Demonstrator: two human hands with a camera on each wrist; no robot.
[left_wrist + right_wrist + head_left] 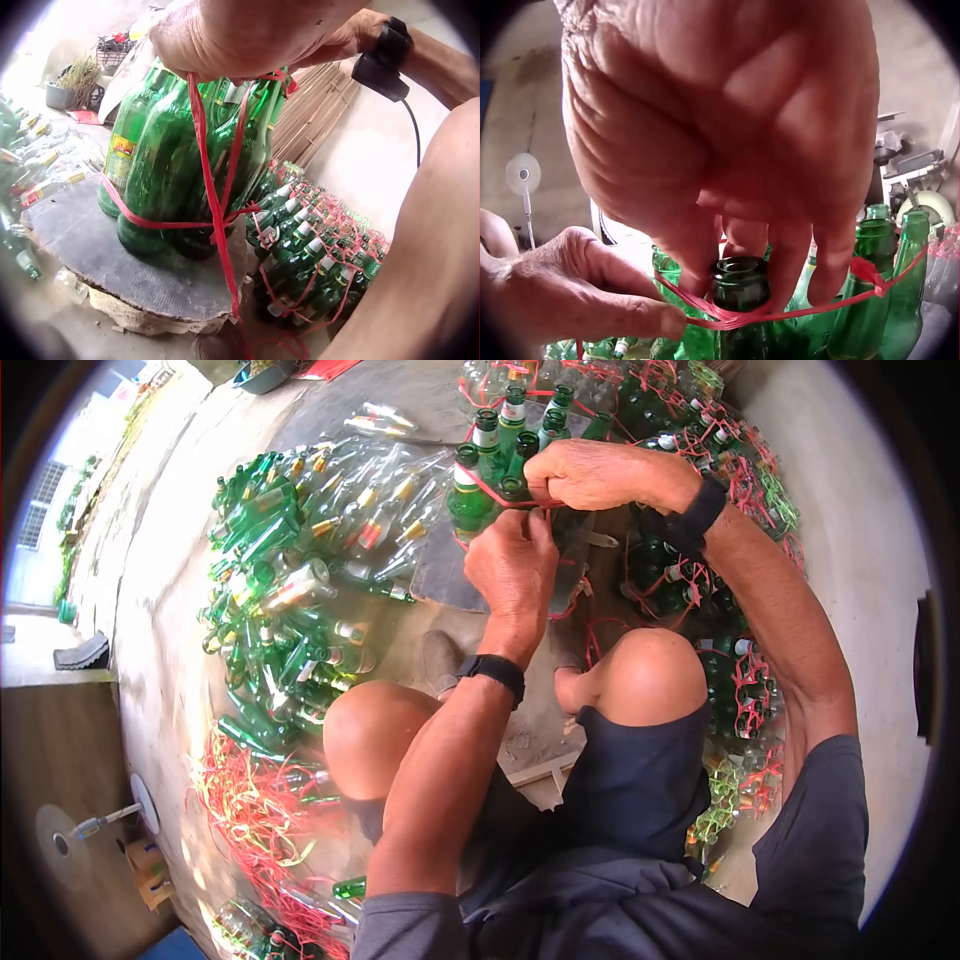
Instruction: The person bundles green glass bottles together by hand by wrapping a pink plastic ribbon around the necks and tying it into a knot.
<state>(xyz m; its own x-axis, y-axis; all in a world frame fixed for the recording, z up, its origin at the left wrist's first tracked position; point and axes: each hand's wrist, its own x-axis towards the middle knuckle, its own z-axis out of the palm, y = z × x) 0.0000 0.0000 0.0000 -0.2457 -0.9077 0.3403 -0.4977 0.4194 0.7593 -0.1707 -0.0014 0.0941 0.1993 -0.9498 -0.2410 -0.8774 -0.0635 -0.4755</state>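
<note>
Left hand: thumb and fingers of the left hand (512,565) close together, pinching the red string (206,169) at the bottle tops; the gap is narrow.
Right hand: fingers of the right hand (590,475) bent downward and slightly apart, around the neck of a dark green bottle (740,283), their lower ends at the string.
String: one loop runs around the lower part of the bottle group, another passes across the necks, with a knot (870,276) at one side; a loose length hangs down past the stand's edge.
Bottle group: green bottles (161,169), upright and packed side by side on the dark-topped stand (142,270), in front of the person, between and beyond the knees; one carries a yellow label. Whether anything is inside cannot be told.
Tied bundles: more green bottles (300,247) bound with red string, on the floor at the person's right.
Loose bottles: green and clear ones (290,575) lying in a heap at the left.
String pile: red and pale strands (255,810) below that heap.
Pot: a plant pot (60,95) holding dry-looking stems.
</note>
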